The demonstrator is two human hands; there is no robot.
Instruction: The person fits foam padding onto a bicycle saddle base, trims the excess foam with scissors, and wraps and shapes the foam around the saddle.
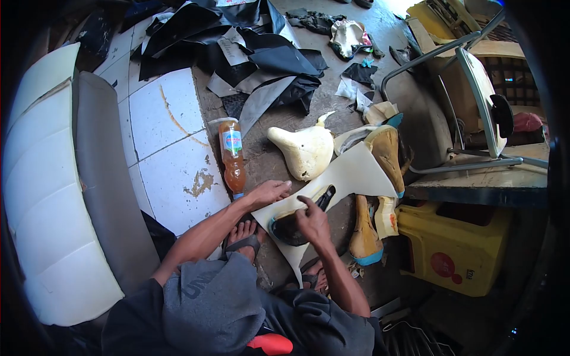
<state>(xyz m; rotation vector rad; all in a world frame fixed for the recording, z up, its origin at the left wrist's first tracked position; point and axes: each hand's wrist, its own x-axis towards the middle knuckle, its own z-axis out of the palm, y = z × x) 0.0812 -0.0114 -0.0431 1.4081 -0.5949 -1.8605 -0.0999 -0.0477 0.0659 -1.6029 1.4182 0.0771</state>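
A black bicycle saddle shell (291,230) lies on a cut sheet of off-white foam (352,171) in front of my feet. My right hand (313,224) is over the shell, its index finger bent toward the shell's upper side and the other fingers curled; whatever they hold is hidden. At the sheet's left edge is my left hand (271,193), fingers curled in, with their contents out of sight. Just beyond the sheet sits a bicycle saddle covered in cream foam (304,148). Brown saddles with blue edges (365,234) lie to the right.
A bottle of amber liquid (231,155) stands left of the foam. Black sheet scraps (255,59) are heaped at the back. On the right are a yellow crate (460,246) and a metal-framed chair (475,101). A padded white cushion (53,196) stands at far left.
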